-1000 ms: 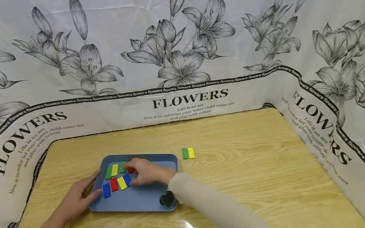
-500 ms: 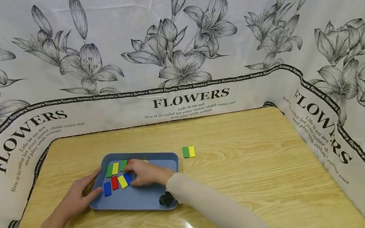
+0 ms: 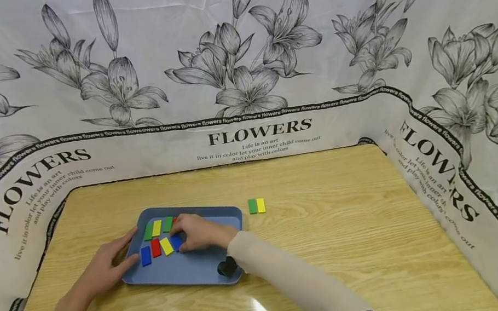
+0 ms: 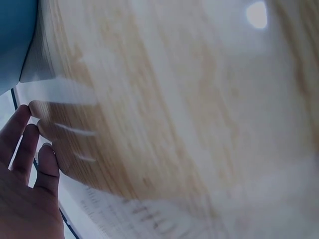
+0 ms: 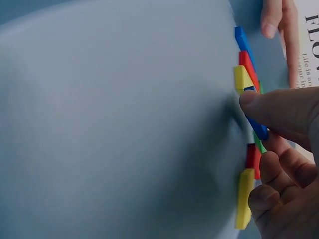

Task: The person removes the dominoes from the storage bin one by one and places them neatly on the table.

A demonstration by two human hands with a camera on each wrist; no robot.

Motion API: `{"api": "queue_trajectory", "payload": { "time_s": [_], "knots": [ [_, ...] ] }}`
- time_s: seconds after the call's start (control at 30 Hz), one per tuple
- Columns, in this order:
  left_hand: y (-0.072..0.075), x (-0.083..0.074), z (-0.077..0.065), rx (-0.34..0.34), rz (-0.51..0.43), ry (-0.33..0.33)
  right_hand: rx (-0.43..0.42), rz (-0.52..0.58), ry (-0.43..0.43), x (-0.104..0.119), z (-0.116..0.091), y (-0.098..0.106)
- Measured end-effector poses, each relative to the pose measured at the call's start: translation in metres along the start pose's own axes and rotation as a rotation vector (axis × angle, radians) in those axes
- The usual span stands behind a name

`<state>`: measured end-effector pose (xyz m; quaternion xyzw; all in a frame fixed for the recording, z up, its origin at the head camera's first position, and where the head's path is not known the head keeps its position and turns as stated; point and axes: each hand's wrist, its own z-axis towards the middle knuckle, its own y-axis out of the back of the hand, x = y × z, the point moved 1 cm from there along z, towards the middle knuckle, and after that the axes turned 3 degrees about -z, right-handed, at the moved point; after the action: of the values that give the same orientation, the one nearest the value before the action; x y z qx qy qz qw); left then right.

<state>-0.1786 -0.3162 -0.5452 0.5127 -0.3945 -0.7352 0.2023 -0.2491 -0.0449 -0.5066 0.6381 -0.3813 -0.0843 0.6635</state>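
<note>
My right hand is over the blue tray and pinches a blue domino-shaped block between thumb and forefinger. Just left of it lie a yellow block, a red block and another blue block. Behind these runs a row with a green block, a yellow block and a second green block. The right wrist view also shows a red block and a yellow block, largely hidden from the head. My left hand rests at the tray's left edge, fingers extended.
On the wooden table, right of the tray, a green block and a yellow block lie side by side. White flower-printed cloth walls in the table's back and sides.
The pinched blue block has shifted slightly right, opening a small gap from the yellow one. My right hand now covers more of the red block behind. My left hand stays put.
</note>
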Motion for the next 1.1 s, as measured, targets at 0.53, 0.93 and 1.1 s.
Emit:
{"api": "queue_trajectory", "payload": {
  "time_s": [0.53, 0.93, 1.1],
  "knots": [
    [0.002, -0.004, -0.002, 0.021, 0.014, 0.007, -0.014, 0.117, 0.013, -0.009, -0.03, 0.032],
    [0.005, -0.006, -0.001, 0.031, 0.014, 0.014, -0.204, 0.134, -0.065, -0.055, -0.097, 0.06],
    [0.004, -0.008, -0.001, 0.032, 0.031, 0.011, -0.244, 0.201, -0.148, -0.084, -0.126, 0.067]
  ]
}}
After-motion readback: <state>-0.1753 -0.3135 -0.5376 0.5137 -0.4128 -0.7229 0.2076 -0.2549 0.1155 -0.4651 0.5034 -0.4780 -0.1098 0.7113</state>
